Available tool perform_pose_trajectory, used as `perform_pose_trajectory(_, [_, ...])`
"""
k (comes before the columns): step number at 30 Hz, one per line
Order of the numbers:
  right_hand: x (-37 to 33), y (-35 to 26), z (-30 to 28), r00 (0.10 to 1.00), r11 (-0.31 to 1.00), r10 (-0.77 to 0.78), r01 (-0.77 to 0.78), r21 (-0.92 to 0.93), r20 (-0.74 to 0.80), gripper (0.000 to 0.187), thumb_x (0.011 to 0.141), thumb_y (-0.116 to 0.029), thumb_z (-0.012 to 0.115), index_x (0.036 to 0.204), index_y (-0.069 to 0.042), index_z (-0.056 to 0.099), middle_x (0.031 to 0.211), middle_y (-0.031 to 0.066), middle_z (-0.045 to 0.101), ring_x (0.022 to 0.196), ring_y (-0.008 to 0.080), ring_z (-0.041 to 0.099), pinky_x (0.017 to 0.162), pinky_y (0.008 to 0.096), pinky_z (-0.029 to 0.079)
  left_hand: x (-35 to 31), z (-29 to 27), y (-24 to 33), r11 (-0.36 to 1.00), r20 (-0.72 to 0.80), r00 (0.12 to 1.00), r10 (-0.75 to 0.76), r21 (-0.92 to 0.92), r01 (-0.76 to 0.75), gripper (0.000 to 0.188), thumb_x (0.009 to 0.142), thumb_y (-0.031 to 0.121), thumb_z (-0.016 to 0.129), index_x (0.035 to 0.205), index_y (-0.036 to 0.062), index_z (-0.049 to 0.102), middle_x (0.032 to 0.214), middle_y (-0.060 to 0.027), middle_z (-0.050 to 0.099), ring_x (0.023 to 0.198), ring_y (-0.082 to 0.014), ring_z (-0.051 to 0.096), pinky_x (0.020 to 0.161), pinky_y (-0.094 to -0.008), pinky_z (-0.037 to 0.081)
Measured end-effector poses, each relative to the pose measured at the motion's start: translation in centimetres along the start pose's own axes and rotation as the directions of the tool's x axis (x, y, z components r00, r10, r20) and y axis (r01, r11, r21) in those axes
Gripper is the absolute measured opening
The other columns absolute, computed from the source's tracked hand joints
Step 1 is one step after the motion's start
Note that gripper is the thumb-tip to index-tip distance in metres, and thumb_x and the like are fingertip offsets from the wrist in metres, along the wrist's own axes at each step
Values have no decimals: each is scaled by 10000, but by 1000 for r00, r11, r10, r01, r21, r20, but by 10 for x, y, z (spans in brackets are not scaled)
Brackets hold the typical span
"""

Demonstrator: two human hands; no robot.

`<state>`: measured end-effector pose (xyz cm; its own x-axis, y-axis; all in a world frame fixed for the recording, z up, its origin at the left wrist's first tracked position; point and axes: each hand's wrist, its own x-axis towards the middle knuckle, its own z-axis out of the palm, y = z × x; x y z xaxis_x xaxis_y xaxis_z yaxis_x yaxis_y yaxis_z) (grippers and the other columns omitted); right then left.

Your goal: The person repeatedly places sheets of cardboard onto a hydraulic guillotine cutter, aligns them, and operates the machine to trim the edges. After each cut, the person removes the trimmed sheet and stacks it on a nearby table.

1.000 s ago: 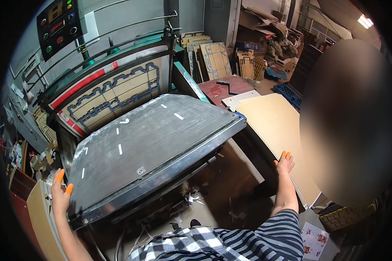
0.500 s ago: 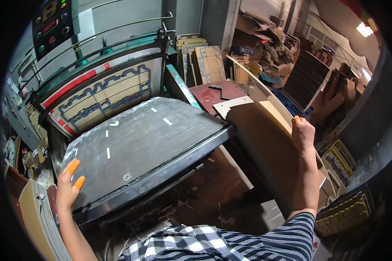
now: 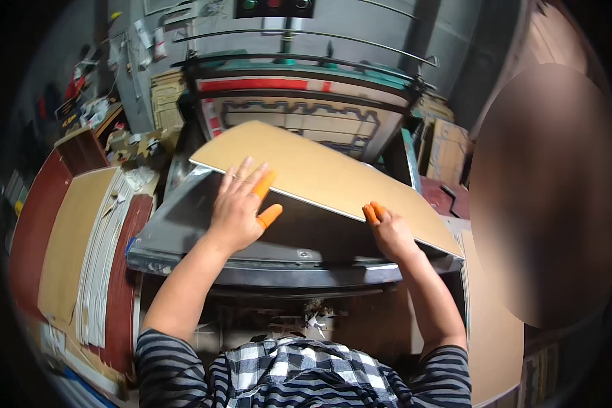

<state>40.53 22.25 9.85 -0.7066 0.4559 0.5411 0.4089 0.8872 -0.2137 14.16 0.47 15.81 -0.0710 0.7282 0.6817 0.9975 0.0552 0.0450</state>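
A tan cardboard sheet (image 3: 326,173) with a white edge slants over the dark flat bed (image 3: 177,228) of a press, its near edge raised off the surface. My right hand (image 3: 391,234) is closed on that near edge, right of the middle. My left hand (image 3: 238,214) has its fingers spread, fingertips over the sheet's left part; whether they press on it I cannot tell. Orange finger covers show on both hands. Behind the sheet stands the press's upright plate, carrying a cutting die (image 3: 302,119) with a dark jagged outline.
At the left lies a stack of tan boards (image 3: 75,238) beside dark red boards (image 3: 126,285). More tan sheet (image 3: 493,326) rests at the right. A control panel (image 3: 275,7) hangs above the press. A large blurred brown shape (image 3: 551,197) covers the far right.
My view has swung left. The cardboard sheet has come from the right side onto the press bed, held by my right hand. My left hand has moved from the bed's edge to the sheet.
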Motion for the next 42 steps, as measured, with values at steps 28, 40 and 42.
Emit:
perform_pose_trajectory(28, [8, -13, 102, 749, 995, -92, 46, 87, 656, 679, 939, -550, 450, 1397, -52, 412, 1475, 158, 382, 1397, 344, 279, 1125, 499, 212, -101, 40, -99, 913, 805, 508, -307, 98, 397, 710, 909, 603, 467, 1355, 49, 464, 1434, -126, 432, 1377, -289, 325, 1138, -504, 184])
perform_pose_trajectory(40, [52, -6, 166, 687, 998, -34, -9, 55, 726, 831, 910, -683, 364, 1461, -62, 346, 1521, 169, 311, 1428, 322, 232, 1145, 435, 209, -93, 67, -130, 888, 742, 532, -407, 185, 421, 695, 893, 582, 508, 1306, 22, 521, 1407, -156, 461, 1352, -316, 364, 1122, -426, 257])
perform_pose_trajectory(42, [49, -11, 165, 707, 997, -34, -28, 75, 706, 844, 902, -687, 381, 1432, -30, 374, 1505, 180, 332, 1420, 329, 245, 1150, 447, 188, -96, 68, -127, 893, 735, 539, -412, 210, 397, 687, 890, 574, 519, 1293, 17, 528, 1396, -167, 464, 1347, -313, 368, 1119, -417, 265])
